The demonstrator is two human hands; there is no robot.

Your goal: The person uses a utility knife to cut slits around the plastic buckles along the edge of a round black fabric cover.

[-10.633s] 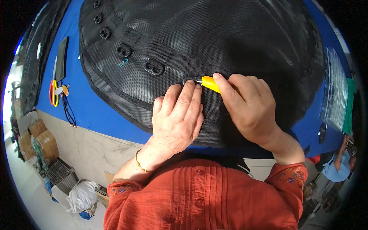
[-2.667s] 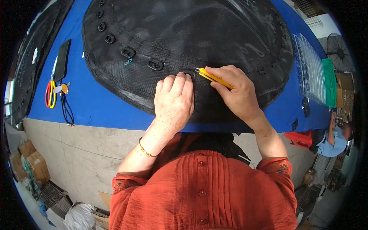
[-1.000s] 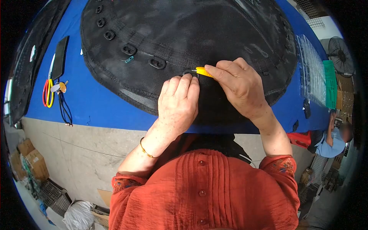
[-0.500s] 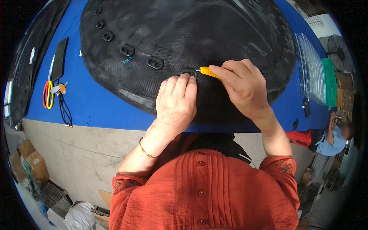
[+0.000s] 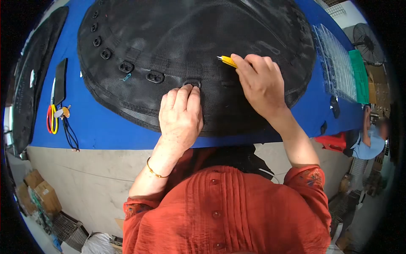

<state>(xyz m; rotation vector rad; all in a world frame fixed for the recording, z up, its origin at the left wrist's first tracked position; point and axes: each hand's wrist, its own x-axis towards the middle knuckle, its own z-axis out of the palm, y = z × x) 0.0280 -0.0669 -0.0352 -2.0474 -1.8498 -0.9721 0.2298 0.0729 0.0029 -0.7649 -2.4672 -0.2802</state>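
Observation:
A large round piece of black mesh fabric lies on the blue-covered table, with a row of black two-hole plastic buckles along its near left edge. My left hand rests palm down at the near edge, its fingers together on one black plastic buckle and partly covering it. In my right hand is a small yellow-handled tool with a thin metal tip. That tip points left above the mesh, apart from the buckle. A bit of teal thread lies near another buckle.
Scissors with red and yellow handles, a black phone-like slab and keys on a cord lie left. Clear plastic sheets and a green bin are right. Another person is at far right.
My right hand has drawn the yellow tool's tip away from the buckle, up and to the right. My left hand stays on the buckle. The whole view has shifted slightly.

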